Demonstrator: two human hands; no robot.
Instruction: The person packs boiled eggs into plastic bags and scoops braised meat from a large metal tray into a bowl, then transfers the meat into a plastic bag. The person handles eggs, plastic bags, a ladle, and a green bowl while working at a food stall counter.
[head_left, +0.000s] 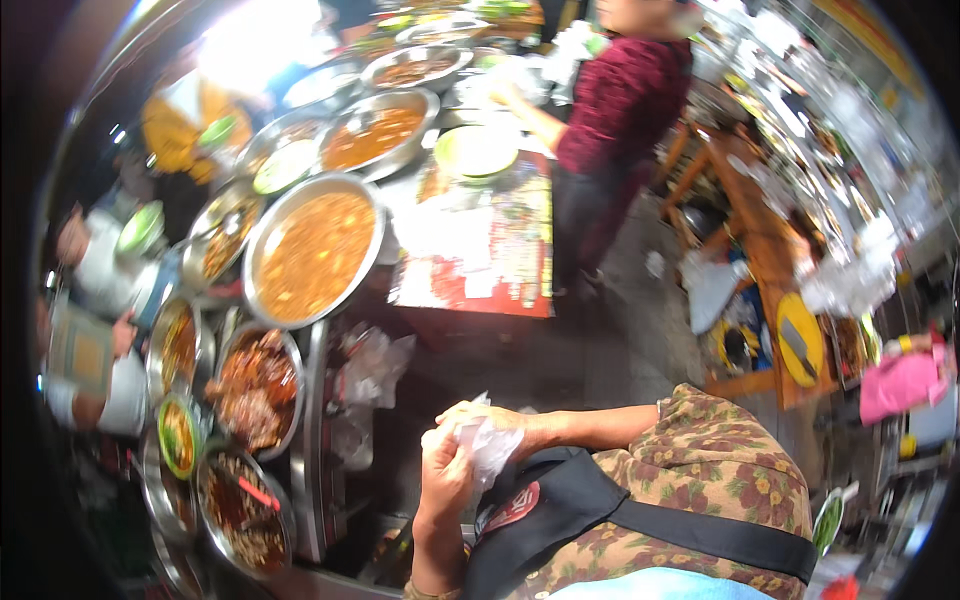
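My left hand (446, 461) and my right hand (525, 429) meet in front of my black apron (555, 495). Between them is a crumpled, whitish translucent plastic bag (491, 450). The fingers of both hands are closed on it; part of my right hand is hidden behind the plastic. To the left of my hands stand large metal bowls of food: one with orange-brown curry (319, 255), one with glazed meat pieces (259, 390), and one with dark sauce (244, 510) and a red-handled utensil (259, 493).
A table with a red, printed cover (517, 304) stands ahead, with a green-rimmed bowl (476, 150). Beside it is a person in a maroon top (630, 105). Several people stand beyond the bowls. At right, a knife (796, 345) lies on a yellow board (791, 304) on a wooden bench (757, 202).
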